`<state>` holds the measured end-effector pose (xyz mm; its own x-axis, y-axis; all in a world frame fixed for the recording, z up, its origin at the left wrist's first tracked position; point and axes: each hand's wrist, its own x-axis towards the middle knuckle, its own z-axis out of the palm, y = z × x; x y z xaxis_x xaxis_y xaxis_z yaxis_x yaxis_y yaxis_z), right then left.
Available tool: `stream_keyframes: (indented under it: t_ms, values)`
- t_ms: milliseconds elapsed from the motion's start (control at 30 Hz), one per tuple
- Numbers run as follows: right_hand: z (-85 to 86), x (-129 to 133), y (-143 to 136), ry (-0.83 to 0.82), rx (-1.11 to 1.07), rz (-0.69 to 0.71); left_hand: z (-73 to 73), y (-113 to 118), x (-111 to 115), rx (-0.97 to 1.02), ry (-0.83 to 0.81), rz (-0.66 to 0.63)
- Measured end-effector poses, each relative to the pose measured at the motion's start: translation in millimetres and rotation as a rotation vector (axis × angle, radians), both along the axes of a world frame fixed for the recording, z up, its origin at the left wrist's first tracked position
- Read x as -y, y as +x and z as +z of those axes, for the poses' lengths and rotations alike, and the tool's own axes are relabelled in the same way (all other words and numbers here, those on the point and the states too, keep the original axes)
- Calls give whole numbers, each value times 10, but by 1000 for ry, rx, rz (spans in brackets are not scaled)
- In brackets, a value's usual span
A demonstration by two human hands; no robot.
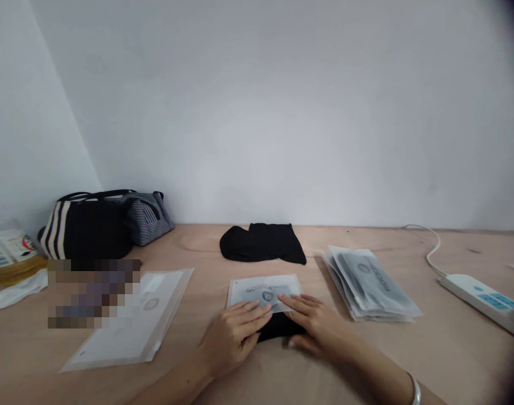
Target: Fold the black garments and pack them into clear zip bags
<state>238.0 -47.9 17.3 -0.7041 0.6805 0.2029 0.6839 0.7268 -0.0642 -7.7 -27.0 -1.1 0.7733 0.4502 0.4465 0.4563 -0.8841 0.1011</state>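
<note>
A frosted plastic bag [263,283] with a round logo and lettering lies flat on the table in front of me. Black folded fabric [278,326] sticks out of its near end and shows dark through the plastic. My left hand [235,332] rests on the bag's near left corner, fingers stretched flat, thumb by the fabric's edge. On the near right corner, my right hand [316,326] lies with fingers extended over the plastic, its thumb in front of the fabric. Behind the bag, a black sock-shaped piece of cloth [261,243] is spread flat.
To the right is a stack of filled frosted bags [370,284], with a white power strip [482,295] beyond. Flat frosted bags [130,332] lie at left, near a blurred patch. Behind stand a black-and-striped bag [97,228] and a bottle of yellow liquid [12,250].
</note>
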Motion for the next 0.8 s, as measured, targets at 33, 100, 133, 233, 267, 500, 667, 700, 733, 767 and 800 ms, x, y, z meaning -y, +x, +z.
stream_keyframes:
  t_ms: [33, 100, 133, 233, 267, 500, 667, 700, 733, 767, 800]
  values:
    - [14, 6, 13, 0, 5, 16, 16, -11, 3, -4, -15, -11]
    - [16, 12, 40, 11, 16, 17, 66, -42, 12, -44, -53, -48]
    - [0, 9, 51, 22, 16, 8, 90, -58, 15, -71, -66, -68]
    - [-93, -32, 73, 62, -17, 7, 120, -93, 5, -124, -62, -117]
    - [-126, -51, 77, 78, -31, 14, 114, -99, -4, -125, -51, -130]
    - [-155, -82, 27, 195, -185, 84, 22, -73, -36, 63, -35, -160]
    - [-134, -62, -73, 209, -246, -136, 20, -24, 0, 152, -102, -135]
    - [-124, -57, -85, 194, -243, -198, 37, -25, 6, 159, -121, -115]
    - [-107, -48, -94, 174, -241, -243, 60, -35, 10, 159, -138, -98]
    - [-82, -35, -104, 149, -238, -267, 90, -58, 13, 149, -153, -88]
    - [-51, -17, -116, 127, -240, -273, 123, -93, 12, 129, -158, -85]
